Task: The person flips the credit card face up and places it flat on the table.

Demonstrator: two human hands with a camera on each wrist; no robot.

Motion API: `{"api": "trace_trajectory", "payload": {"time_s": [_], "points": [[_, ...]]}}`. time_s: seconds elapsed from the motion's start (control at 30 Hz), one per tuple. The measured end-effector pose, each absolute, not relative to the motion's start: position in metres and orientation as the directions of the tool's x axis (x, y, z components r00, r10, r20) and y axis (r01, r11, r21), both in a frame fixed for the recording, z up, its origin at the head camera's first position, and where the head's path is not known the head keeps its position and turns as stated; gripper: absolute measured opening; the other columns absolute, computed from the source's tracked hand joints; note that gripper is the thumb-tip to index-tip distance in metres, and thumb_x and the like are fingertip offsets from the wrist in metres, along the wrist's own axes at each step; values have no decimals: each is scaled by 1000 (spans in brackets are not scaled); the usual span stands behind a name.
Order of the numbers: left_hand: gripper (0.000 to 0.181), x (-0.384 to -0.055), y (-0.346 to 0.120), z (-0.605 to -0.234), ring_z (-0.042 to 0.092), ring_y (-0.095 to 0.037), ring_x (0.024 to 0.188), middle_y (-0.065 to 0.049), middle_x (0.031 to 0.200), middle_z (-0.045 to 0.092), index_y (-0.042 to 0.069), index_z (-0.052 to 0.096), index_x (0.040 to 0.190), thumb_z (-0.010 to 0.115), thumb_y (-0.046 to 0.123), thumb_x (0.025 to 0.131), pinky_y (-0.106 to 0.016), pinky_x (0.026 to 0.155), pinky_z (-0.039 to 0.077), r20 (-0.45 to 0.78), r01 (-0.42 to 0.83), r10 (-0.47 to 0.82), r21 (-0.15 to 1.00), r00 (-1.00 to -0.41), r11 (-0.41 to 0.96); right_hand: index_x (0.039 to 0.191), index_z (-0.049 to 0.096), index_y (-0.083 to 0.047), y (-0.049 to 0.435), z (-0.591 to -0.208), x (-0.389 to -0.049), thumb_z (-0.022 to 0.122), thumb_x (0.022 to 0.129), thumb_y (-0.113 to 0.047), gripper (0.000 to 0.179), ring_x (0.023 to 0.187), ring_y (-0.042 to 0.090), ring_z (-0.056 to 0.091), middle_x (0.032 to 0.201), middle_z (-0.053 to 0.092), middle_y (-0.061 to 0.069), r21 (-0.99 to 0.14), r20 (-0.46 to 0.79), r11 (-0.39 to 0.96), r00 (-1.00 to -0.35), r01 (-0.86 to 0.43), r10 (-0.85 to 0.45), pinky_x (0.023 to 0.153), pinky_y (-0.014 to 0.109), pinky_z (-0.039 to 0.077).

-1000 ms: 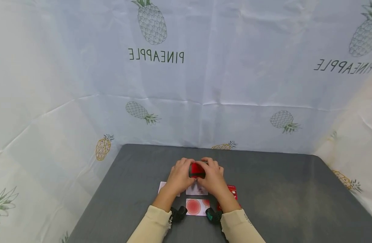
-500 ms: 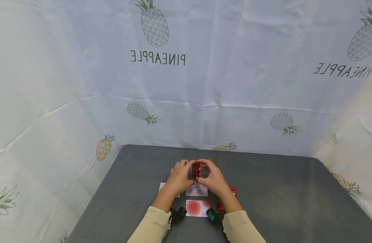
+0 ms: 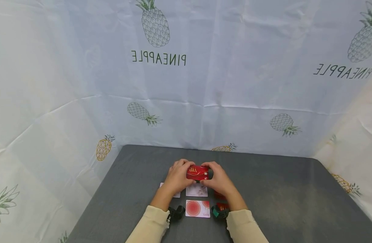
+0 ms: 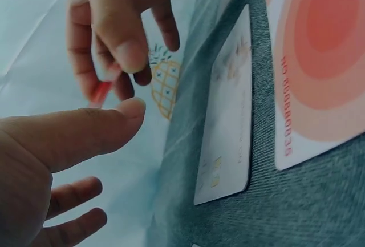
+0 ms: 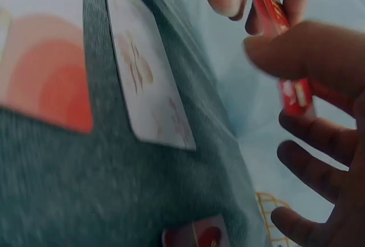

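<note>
A red VIP card (image 3: 197, 172) with gold lettering is held above the table between both hands, its printed side facing the head camera. My left hand (image 3: 178, 175) grips its left end, fingers at the top and thumb below. At the other end, my right hand (image 3: 217, 179) holds the card by its edges; in the right wrist view the thumb crosses in front of the red card (image 5: 296, 96). Just below the hands, a pale card (image 3: 196, 190) with a faint flower print lies flat. Nearer still lies a white card with red circles (image 3: 197, 208).
Partly hidden under the left forearm is another pale card (image 3: 177, 195). Red cards (image 3: 222, 206) lie beneath the right wrist, mostly covered. Black wrist devices (image 3: 176, 213) sit at both cuffs. Behind the dark grey table (image 3: 274, 189) hangs a white pineapple-print cloth (image 3: 234, 84).
The red card has turned over between the hands: first a red side with a dark stripe, then nearly edge-on, now the VIP side. The right hand has shifted slightly right.
</note>
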State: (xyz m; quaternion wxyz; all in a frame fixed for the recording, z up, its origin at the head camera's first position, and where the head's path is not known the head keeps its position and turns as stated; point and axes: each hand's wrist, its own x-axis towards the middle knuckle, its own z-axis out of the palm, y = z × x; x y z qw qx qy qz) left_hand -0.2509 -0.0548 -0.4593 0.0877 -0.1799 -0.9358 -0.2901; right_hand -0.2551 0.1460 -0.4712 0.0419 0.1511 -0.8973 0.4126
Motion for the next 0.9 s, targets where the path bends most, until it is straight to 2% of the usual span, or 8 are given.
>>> {"api": "trace_trajectory", "payload": {"time_s": [0.27,0.53,0.7,0.9], "points": [[65,-252,-56,-462,46,-31,127,-6,129,55,21,57,136,84,30,78,-58,102,38,184,354,302,518,-935,779,125,64,-19,151,-475,-259,86,74,-20,55,119,31,48,125,57,6,-630,164,726,-961,-275,-222,97,58,44],[60,-264,-56,-462,38,-37,131,-15,138,47,19,51,143,74,27,88,-64,100,34,-18,265,311,474,-950,840,127,65,-21,143,-476,-277,85,76,-27,55,108,27,45,118,55,7,-510,27,837,-976,-199,-215,89,57,40],[57,-273,-55,-467,37,-37,130,-16,136,48,17,55,140,74,27,87,-64,100,34,-49,256,305,432,-951,865,127,66,-21,137,-476,-282,83,76,-29,55,106,27,45,117,55,8,-469,-50,869,-978,-155,-202,87,57,38],[58,-279,-60,-475,34,-39,135,-16,140,46,16,55,140,73,31,87,-67,104,29,-51,254,307,446,-950,859,132,62,-19,136,-478,-285,81,78,-31,59,107,28,46,123,55,9,-454,-58,876,-976,-163,-212,86,56,36]]}}
